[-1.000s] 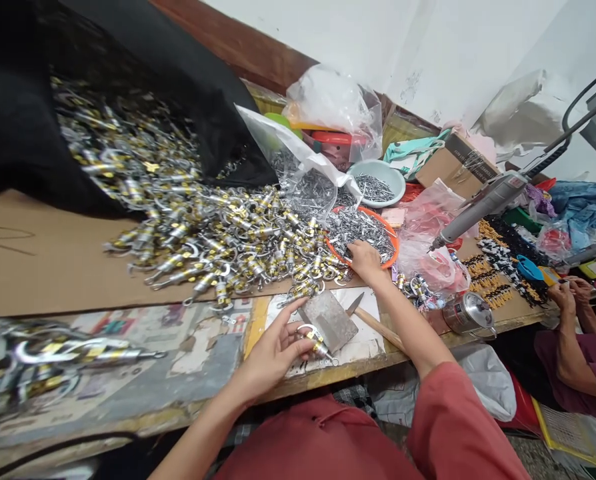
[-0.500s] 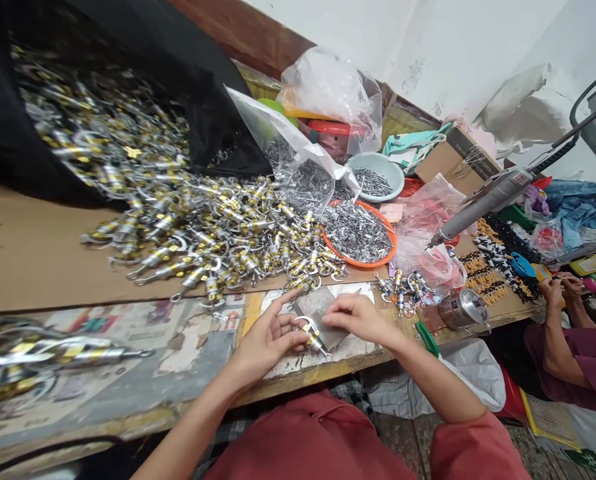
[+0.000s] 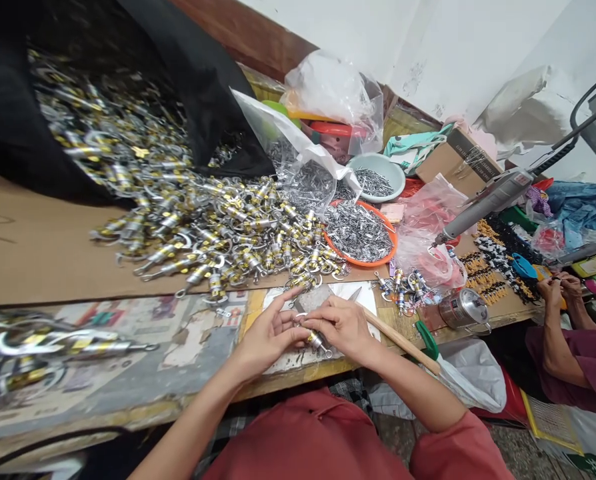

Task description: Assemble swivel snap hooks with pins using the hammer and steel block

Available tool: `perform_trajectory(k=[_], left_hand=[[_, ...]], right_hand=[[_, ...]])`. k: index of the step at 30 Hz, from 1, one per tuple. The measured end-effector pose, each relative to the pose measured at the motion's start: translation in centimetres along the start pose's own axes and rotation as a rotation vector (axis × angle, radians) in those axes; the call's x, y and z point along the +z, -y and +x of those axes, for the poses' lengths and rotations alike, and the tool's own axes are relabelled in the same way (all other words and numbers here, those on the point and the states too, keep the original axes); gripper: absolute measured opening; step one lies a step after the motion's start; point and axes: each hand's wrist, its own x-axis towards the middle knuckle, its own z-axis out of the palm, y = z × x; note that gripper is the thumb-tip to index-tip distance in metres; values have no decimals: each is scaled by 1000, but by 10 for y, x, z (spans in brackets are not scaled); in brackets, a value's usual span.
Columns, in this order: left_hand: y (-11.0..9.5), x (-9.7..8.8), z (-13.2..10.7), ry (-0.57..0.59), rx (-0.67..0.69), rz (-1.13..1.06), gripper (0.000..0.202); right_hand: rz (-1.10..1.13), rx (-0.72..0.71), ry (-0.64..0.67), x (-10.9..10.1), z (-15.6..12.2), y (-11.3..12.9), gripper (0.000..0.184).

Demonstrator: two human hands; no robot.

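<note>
My left hand (image 3: pixel 268 335) pinches a small silver-and-yellow metal keychain piece (image 3: pixel 317 341) with a ring at its lower end. Closed against the same piece from the other side is my right hand (image 3: pixel 345 327), whose fingers cover much of it. Both hands are over a grey metal block (image 3: pixel 314 300) on a white, stained sheet (image 3: pixel 281 363). A wooden-handled tool (image 3: pixel 401 340) with a pointed metal end lies beside and partly behind my right hand. Beyond my hands spreads a large heap of similar silver-and-yellow pieces (image 3: pixel 228 233).
An orange basin of small metal parts (image 3: pixel 395 250) and a pale bowl of pins (image 3: pixel 401 177) stand behind. An electric screwdriver (image 3: pixel 483 203) hangs at right, above a steel mug (image 3: pixel 461 310). More pieces (image 3: pixel 68 343) lie at left. A co-worker's hands (image 3: pixel 561 287) are far right.
My right hand has moved down and left onto the keychain piece, closing its fingers there. The tool's wooden handle, hidden behind my right forearm before, now shows. My left hand keeps its pinch.
</note>
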Motion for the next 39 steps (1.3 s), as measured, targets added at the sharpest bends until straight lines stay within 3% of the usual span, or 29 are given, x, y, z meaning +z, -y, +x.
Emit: perform_trajectory(k=[4,6,8,11,14,17,19,23,27,31,36,39], left_hand=[[0,0,-1,-11,-12,6,80],[-1,-1,-1,-17,-20,3,80],[-1,-1,-1,-20,-29,-4,82],[-1,-1,0,-25,-39,-14,82],[-1,0,0,-28,-44,-24,81],[0,0,0,-33,-41,-29,81],[0,0,0,-35,-36,-28,81],[0,-1,-1,-36,-29,-18,83],[-2,1,-1,-41,-21,-20,86],[-5,3,0,-66,-22,-19,90],[-6,4,0,-67,-20,-27,89],[-6,3,-1,-73,-20,1,86]], right_hand=[[158,-20,-164,-9,-7,-5,18],[178,45,-295,-24,-17,-16,19],[51,167,-341,-41,-33,-33,17],[-231,281,-86,-58,-61,-59,30],[-293,326,75,-60,-81,-69,24],[-225,341,-40,-59,-85,-57,22],[-192,258,-123,-61,-82,-40,27],[-196,-12,-33,-66,-76,-6,43],[-225,-141,-104,-61,-73,7,53],[-372,-97,44,-53,-74,7,51],[-335,-62,39,-50,-79,4,48],[-161,59,-17,-50,-82,-18,44]])
